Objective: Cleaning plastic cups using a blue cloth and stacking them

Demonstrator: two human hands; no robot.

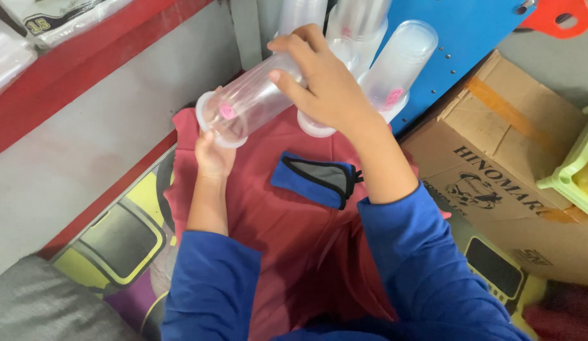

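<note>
A stack of clear plastic cups (243, 101) with a pink sticker on its end lies tilted between my hands. My left hand (213, 156) supports its lower end from beneath. My right hand (322, 82) grips it from above near the middle. Both arms wear blue sleeves. More stacks of clear cups (398, 63) stand behind, leaning against a blue panel (461, 38). Below my hands lies a red cloth (288, 233) with a small blue and grey pouch (319, 180) on it.
A brown cardboard box (521, 164) sits at the right, with a green crate (575, 167) at its edge. A grey wall with a red ledge (85, 69) rises at the left. A patterned mat (123, 240) and a grey cushion (41, 303) lie at the lower left.
</note>
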